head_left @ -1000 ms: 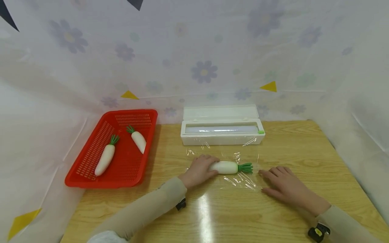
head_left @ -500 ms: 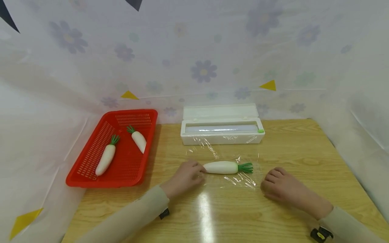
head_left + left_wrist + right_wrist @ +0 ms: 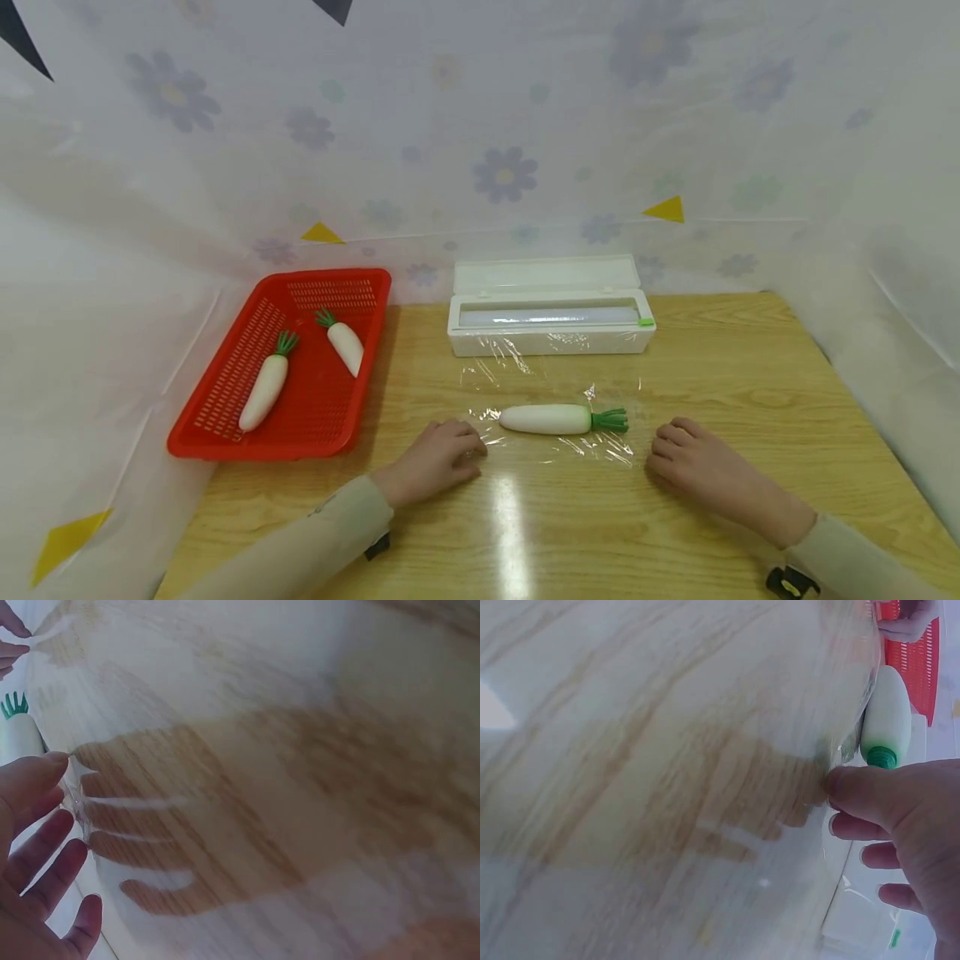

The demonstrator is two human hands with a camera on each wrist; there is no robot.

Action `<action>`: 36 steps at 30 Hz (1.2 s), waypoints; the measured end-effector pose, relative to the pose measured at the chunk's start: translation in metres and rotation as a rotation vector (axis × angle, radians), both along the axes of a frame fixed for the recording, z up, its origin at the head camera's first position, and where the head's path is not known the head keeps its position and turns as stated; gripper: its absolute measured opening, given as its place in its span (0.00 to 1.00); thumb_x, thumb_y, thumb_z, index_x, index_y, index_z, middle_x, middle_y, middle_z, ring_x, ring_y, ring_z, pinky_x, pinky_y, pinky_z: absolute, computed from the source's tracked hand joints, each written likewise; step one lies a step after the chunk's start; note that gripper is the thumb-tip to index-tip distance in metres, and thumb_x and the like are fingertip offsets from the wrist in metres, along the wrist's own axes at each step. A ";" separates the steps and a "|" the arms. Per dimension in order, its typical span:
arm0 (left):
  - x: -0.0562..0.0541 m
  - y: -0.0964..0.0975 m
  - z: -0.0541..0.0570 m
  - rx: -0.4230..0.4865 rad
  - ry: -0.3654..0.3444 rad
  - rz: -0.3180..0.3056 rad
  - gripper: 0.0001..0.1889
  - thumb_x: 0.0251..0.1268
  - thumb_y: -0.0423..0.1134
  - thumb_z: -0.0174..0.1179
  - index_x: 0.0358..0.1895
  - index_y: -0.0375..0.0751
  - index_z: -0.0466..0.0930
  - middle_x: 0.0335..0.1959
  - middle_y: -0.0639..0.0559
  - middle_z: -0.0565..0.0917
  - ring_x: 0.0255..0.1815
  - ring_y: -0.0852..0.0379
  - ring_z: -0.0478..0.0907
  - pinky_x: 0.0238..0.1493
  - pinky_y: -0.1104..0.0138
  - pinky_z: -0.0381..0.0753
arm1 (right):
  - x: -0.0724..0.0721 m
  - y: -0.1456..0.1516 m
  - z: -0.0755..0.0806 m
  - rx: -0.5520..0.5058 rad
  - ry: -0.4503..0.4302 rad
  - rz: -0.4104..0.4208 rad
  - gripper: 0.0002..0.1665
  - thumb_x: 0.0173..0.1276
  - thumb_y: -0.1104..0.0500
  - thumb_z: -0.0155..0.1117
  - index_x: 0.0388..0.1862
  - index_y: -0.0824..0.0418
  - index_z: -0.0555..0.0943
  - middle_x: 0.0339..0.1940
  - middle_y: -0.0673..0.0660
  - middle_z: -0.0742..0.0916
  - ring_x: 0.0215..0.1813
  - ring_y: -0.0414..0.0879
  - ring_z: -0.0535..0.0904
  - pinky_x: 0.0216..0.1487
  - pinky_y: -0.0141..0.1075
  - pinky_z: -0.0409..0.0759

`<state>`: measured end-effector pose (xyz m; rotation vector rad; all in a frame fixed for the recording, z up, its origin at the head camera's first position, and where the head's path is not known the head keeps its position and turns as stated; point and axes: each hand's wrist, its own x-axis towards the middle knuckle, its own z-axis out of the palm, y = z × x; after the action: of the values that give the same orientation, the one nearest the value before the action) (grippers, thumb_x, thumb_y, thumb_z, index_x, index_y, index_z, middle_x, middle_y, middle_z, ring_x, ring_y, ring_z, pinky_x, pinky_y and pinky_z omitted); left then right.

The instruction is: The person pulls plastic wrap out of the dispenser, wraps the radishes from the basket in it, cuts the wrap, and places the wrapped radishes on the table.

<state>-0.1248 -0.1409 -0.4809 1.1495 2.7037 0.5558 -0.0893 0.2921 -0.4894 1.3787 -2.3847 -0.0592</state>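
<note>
A white radish with green stalks (image 3: 546, 419) lies sideways on a sheet of clear cling film (image 3: 611, 450) spread on the table. At the film's near left corner is my left hand (image 3: 433, 462), thumb and forefinger pinching its edge; the other fingers are loosely bent in the left wrist view (image 3: 34, 847). My right hand (image 3: 708, 471) pinches the film's near right edge, beyond the stalks. In the right wrist view, the thumb and forefinger of my right hand (image 3: 922, 817) meet at the film, beside the radish (image 3: 887, 712).
Behind the film stands a white cling film box (image 3: 551, 343), lid raised, with a roll inside and a green slider (image 3: 646, 322). A red basket (image 3: 311, 421) at the left holds two more radishes. A flowered curtain (image 3: 420, 150) closes off the back.
My left hand has let go of the radish and moved left to the film's near corner. The fingers of my right hand have curled in on the film's edge. The radish has moved slightly nearer.
</note>
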 end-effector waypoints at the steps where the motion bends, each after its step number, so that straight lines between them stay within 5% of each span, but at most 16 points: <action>1: 0.000 0.000 -0.001 0.001 0.004 0.000 0.11 0.67 0.41 0.72 0.50 0.48 0.87 0.48 0.56 0.84 0.56 0.55 0.78 0.57 0.55 0.73 | 0.000 0.000 0.000 0.008 0.003 -0.007 0.18 0.77 0.56 0.46 0.34 0.56 0.83 0.35 0.51 0.85 0.43 0.49 0.79 0.49 0.49 0.80; 5: 0.000 0.000 -0.002 -0.003 0.024 -0.001 0.11 0.67 0.42 0.72 0.50 0.48 0.87 0.47 0.57 0.84 0.54 0.55 0.78 0.56 0.57 0.74 | 0.001 -0.001 -0.003 0.022 0.012 -0.030 0.21 0.80 0.58 0.42 0.35 0.58 0.83 0.36 0.52 0.85 0.42 0.50 0.79 0.49 0.48 0.80; 11: 0.002 0.001 -0.001 -0.002 0.040 0.000 0.11 0.67 0.42 0.72 0.49 0.48 0.87 0.47 0.57 0.84 0.54 0.55 0.78 0.56 0.56 0.75 | -0.001 -0.002 -0.006 -0.053 0.017 -0.055 0.42 0.89 0.52 0.16 0.33 0.57 0.82 0.34 0.52 0.84 0.41 0.50 0.78 0.45 0.48 0.80; 18: 0.004 0.004 -0.004 -0.058 0.080 0.020 0.17 0.69 0.49 0.70 0.57 0.51 0.84 0.52 0.56 0.83 0.56 0.54 0.77 0.57 0.55 0.75 | -0.005 0.003 -0.003 -0.213 -0.062 -0.094 0.32 0.89 0.44 0.32 0.36 0.53 0.82 0.35 0.47 0.84 0.43 0.48 0.79 0.48 0.48 0.78; 25: 0.006 0.008 -0.009 -0.089 0.164 0.049 0.12 0.72 0.47 0.67 0.55 0.52 0.84 0.50 0.57 0.84 0.52 0.56 0.77 0.53 0.58 0.74 | -0.009 0.003 0.008 -0.260 -0.086 -0.121 0.30 0.88 0.45 0.35 0.37 0.55 0.82 0.36 0.48 0.84 0.43 0.48 0.79 0.48 0.50 0.79; 30: 0.004 0.010 -0.009 -0.051 0.224 0.081 0.09 0.72 0.36 0.65 0.51 0.51 0.86 0.46 0.57 0.85 0.51 0.55 0.80 0.51 0.58 0.74 | -0.013 0.003 0.012 -0.263 -0.082 -0.138 0.31 0.88 0.45 0.35 0.36 0.56 0.82 0.36 0.49 0.84 0.44 0.50 0.79 0.48 0.51 0.79; 36: -0.004 0.011 -0.001 0.067 0.193 0.141 0.08 0.72 0.35 0.66 0.49 0.47 0.87 0.42 0.56 0.87 0.47 0.54 0.82 0.52 0.55 0.76 | -0.020 0.004 0.013 -0.294 -0.047 -0.123 0.30 0.88 0.46 0.37 0.36 0.57 0.82 0.36 0.51 0.85 0.44 0.52 0.81 0.48 0.52 0.79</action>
<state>-0.1292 -0.1295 -0.4824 1.0862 2.9705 0.5868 -0.1098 0.2958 -0.4760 1.1079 -2.3973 0.2826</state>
